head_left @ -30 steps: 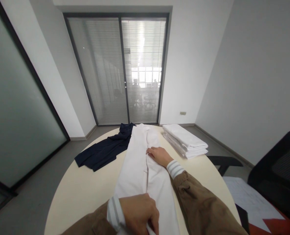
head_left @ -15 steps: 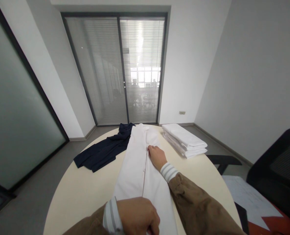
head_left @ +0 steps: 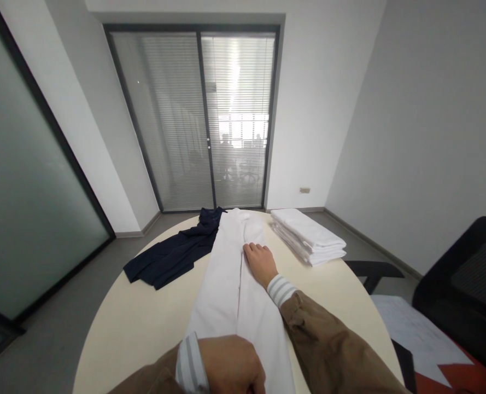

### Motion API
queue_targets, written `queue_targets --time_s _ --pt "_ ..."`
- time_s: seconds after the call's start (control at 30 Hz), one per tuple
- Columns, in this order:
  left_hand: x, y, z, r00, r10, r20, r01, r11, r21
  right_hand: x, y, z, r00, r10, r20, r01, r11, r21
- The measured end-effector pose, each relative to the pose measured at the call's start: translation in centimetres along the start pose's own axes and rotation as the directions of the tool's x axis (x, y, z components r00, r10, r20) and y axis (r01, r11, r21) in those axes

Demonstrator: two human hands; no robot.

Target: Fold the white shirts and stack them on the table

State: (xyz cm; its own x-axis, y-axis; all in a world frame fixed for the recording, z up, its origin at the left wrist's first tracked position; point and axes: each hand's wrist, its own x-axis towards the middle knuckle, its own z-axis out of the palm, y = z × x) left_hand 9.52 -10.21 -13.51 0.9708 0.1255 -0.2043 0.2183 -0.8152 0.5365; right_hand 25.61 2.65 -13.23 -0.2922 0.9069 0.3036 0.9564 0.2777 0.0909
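Observation:
A long white coat [head_left: 220,290] with a buttoned front lies folded lengthwise down the middle of the table, its collar at the far end. On its front edge, my right hand [head_left: 261,264] presses with bent fingers, seemingly gripping the cloth. Over the near end of the coat, my left hand [head_left: 232,364] is curled closed, knuckles up. Its fingertips are hidden beneath it, so what it holds cannot be made out. A dark navy shirt [head_left: 177,249] lies to the left, touching the coat near the collar.
A stack of folded white cloth [head_left: 308,235] stands on the right side of the round cream table [head_left: 132,323]. A black chair [head_left: 468,273] is close on the right, with paper and something red on its seat. Behind the table is a glass door [head_left: 238,120] with blinds.
My right hand has shifted slightly left with the coat's front edge, its fingers now lower and flatter over the cloth. My left hand has dropped slightly and stays curled.

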Motion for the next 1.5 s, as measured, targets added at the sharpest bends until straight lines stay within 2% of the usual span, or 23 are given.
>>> queue_targets --time_s 0.13,0.27,0.37,0.43,0.5,0.53,0.6,0.63,0.67,0.73,0.87,0.93,1.03,1.13,1.23,1.3,1.37,1.43,1.5 --pt "-0.2 -0.4 0.5 0.997 -0.046 0.066 0.05 0.997 -0.054 0.0 0.0 0.7 0.998 -0.04 0.042 0.035 0.994 0.104" --pt "-0.2 -1.1 1.1 0.98 -0.084 0.181 0.093 0.995 -0.04 -0.4 0.2 1.2 0.999 -0.039 0.015 0.034 0.966 0.256" --pt "-0.3 -0.8 0.6 0.976 -0.044 0.213 0.075 0.988 -0.139 -0.8 0.3 1.6 0.999 -0.04 0.002 0.038 0.947 0.319" --pt "-0.5 -0.3 -0.4 0.99 0.035 0.14 0.006 0.959 -0.284 -0.9 0.4 1.9 0.999 -0.043 0.018 0.035 0.945 0.327" --pt "-0.8 0.4 -1.4 0.995 0.071 -0.076 -0.093 0.934 -0.344 -1.0 0.4 2.3 0.998 -0.051 0.04 0.036 0.946 0.321" --pt "-0.9 0.5 -1.8 0.976 0.048 -0.212 -0.111 0.949 -0.296 -0.9 0.4 2.5 0.997 -0.058 0.056 0.037 0.948 0.317" --pt "-1.3 0.6 -2.3 0.915 -0.044 -0.402 -0.019 0.989 -0.15 -0.9 0.4 2.8 0.992 -0.073 0.101 0.038 0.949 0.312" --pt "-1.5 0.5 -2.3 0.897 -0.091 -0.433 0.056 0.994 -0.094 -0.9 0.4 2.8 0.989 -0.078 0.124 0.036 0.95 0.311" --pt "-1.7 0.3 -2.3 0.896 -0.133 -0.425 0.117 0.991 -0.062 -0.9 0.4 2.8 0.986 -0.081 0.143 0.033 0.95 0.312" --pt "-2.2 0.3 -2.3 0.927 -0.166 -0.337 0.164 0.986 -0.036 -1.0 0.4 2.6 0.982 -0.091 0.168 0.034 0.949 0.315" --pt "-2.9 1.4 -3.3 0.977 -0.104 -0.189 0.1 0.995 -0.031 -1.9 0.3 1.5 0.979 -0.119 0.168 0.061 0.947 0.316" --pt "-3.0 2.1 -4.3 0.977 -0.114 -0.178 0.104 0.992 -0.066 -2.7 0.2 0.7 0.98 -0.125 0.158 0.072 0.949 0.308" --pt "-2.6 1.9 -5.8 0.962 -0.193 -0.192 0.168 0.976 -0.138 -3.8 -0.1 -0.3 0.98 -0.137 0.143 0.089 0.95 0.299" --pt "-1.5 0.7 -6.8 0.927 -0.241 -0.288 0.223 0.97 -0.097 -4.3 0.0 -0.9 0.976 -0.177 0.127 0.126 0.934 0.334" --pt "-0.1 -0.7 -7.0 0.821 -0.284 -0.495 0.34 0.94 0.024 -4.2 0.8 -0.6 0.956 -0.278 0.095 0.217 0.886 0.411" --pt "0.8 -1.5 -6.4 0.75 -0.304 -0.587 0.431 0.898 0.085 -3.9 1.6 0.0 0.953 -0.303 0.034 0.246 0.831 0.498" --pt "1.4 -2.3 -5.3 0.733 -0.292 -0.615 0.47 0.87 0.147 -3.5 2.6 0.7 0.972 -0.234 -0.011 0.19 0.762 0.619" --pt "1.6 -3.1 -4.2 0.76 -0.256 -0.597 0.462 0.86 0.219 -3.0 3.6 1.6 0.995 -0.101 -0.024 0.088 0.696 0.712" --pt "1.6 -3.8 -3.1 0.783 -0.251 -0.569 0.467 0.841 0.272 -2.5 4.7 2.4 0.997 0.055 -0.045 -0.005 0.691 0.723"
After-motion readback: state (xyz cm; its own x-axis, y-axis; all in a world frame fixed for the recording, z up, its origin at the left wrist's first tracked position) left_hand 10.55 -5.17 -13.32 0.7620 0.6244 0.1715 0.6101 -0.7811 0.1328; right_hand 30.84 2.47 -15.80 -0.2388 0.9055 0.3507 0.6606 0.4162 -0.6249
